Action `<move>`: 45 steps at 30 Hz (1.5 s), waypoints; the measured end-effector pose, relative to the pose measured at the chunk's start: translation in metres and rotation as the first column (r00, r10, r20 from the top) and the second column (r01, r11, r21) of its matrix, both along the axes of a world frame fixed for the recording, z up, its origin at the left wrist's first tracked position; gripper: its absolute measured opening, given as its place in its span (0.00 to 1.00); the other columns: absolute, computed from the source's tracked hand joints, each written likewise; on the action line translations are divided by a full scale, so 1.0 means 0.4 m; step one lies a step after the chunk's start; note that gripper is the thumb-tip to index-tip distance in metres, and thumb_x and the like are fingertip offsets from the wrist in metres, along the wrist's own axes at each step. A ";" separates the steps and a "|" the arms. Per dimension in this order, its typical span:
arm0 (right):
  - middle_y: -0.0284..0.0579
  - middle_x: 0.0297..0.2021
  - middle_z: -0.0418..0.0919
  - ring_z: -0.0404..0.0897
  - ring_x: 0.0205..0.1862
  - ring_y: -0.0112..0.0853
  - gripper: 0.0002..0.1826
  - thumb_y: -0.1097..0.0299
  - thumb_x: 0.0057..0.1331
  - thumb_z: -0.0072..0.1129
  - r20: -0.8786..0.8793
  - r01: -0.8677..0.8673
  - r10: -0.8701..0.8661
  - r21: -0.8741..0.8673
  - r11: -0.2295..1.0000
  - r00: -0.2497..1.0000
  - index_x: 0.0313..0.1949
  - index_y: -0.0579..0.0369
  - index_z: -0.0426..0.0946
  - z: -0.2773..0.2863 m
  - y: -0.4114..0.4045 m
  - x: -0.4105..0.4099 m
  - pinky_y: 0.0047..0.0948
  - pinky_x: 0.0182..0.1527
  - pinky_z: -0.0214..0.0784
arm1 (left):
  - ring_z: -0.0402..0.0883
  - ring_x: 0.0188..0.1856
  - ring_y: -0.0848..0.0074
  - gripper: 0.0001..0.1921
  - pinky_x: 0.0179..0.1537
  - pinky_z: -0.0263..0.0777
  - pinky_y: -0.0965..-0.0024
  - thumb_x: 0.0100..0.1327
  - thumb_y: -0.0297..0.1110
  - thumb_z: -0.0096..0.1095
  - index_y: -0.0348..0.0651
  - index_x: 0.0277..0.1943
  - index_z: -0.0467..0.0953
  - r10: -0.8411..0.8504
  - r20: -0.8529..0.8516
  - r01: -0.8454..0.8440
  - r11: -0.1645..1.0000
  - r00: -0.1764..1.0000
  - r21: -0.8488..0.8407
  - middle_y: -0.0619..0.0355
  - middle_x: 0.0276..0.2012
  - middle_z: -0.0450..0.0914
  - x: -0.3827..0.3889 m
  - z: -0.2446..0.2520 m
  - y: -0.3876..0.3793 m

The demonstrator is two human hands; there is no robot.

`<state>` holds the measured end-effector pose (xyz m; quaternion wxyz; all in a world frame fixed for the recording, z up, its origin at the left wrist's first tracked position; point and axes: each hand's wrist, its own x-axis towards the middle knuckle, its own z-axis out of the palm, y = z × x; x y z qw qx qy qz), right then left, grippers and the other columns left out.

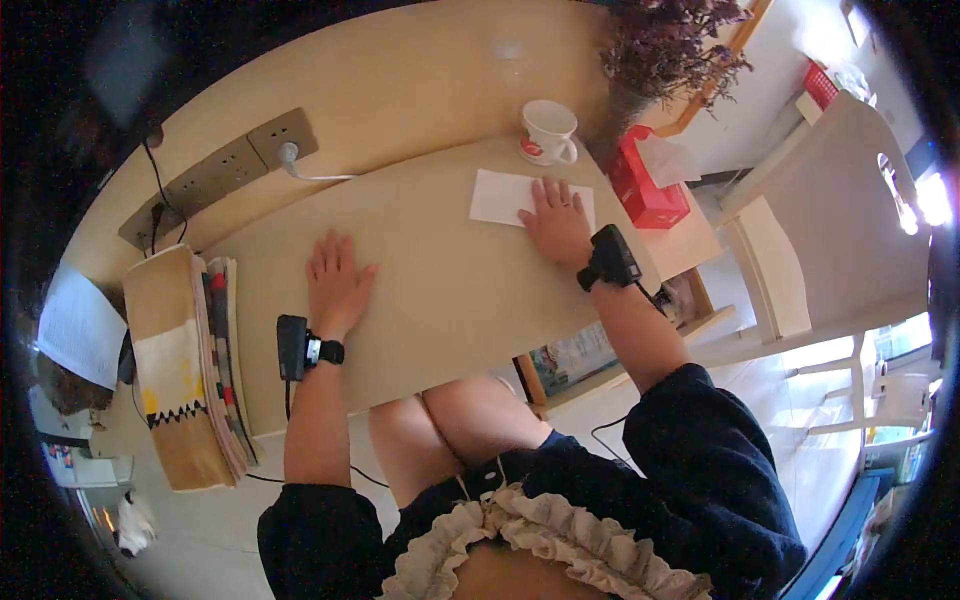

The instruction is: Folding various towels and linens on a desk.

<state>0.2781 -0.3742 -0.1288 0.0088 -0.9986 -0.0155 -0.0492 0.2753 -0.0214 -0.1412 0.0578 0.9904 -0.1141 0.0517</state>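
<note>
My left hand (337, 289) lies palm down on the pale wooden tabletop (427, 285), fingers spread, holding nothing. Across to the right, my right hand (559, 225) rests flat over the right part of a white sheet of paper (496, 199). Its palm hides some of that paper, and its fingers are apart. Just beyond the paper stands a white mug (546, 131) with a red print, its handle towards the right. Each wrist carries a black strap with a small black device and a cable.
Folded cloths (176, 367) lie along the left edge. Power sockets (225, 172) with plugs line the back panel. To the right are a red tissue box (656, 184), dried flowers (667, 52) and a white chair (825, 217). Below the tabletop is an open drawer (577, 360).
</note>
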 end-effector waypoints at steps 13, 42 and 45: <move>0.57 0.67 0.45 0.44 0.69 0.54 0.35 0.47 0.66 0.40 -0.164 -0.186 0.161 -0.149 0.971 0.973 0.66 0.55 0.50 0.021 -0.220 0.054 0.55 0.66 0.41 | 0.43 0.70 0.49 0.33 0.67 0.37 0.48 0.66 0.52 0.41 0.39 0.67 0.50 0.032 0.004 -0.032 0.999 0.999 0.012 0.46 0.69 0.45 -0.047 0.009 -0.011; 0.58 0.62 0.59 0.58 0.63 0.54 0.26 0.58 0.66 0.46 0.173 -0.033 0.020 0.074 0.997 0.985 0.58 0.63 0.61 -0.032 -0.163 0.006 0.50 0.63 0.50 | 0.43 0.70 0.52 0.33 0.67 0.36 0.50 0.64 0.50 0.45 0.42 0.67 0.52 0.055 0.011 -0.055 0.998 0.998 0.033 0.48 0.70 0.45 -0.048 0.004 0.001; 0.59 0.61 0.59 0.57 0.64 0.54 0.26 0.57 0.66 0.46 0.242 -0.089 0.088 -0.007 0.996 0.966 0.58 0.62 0.62 -0.037 -0.196 0.006 0.51 0.63 0.49 | 0.43 0.70 0.52 0.33 0.67 0.36 0.50 0.64 0.50 0.45 0.43 0.68 0.51 0.051 0.004 -0.051 0.998 0.999 0.020 0.49 0.70 0.45 -0.044 0.003 -0.008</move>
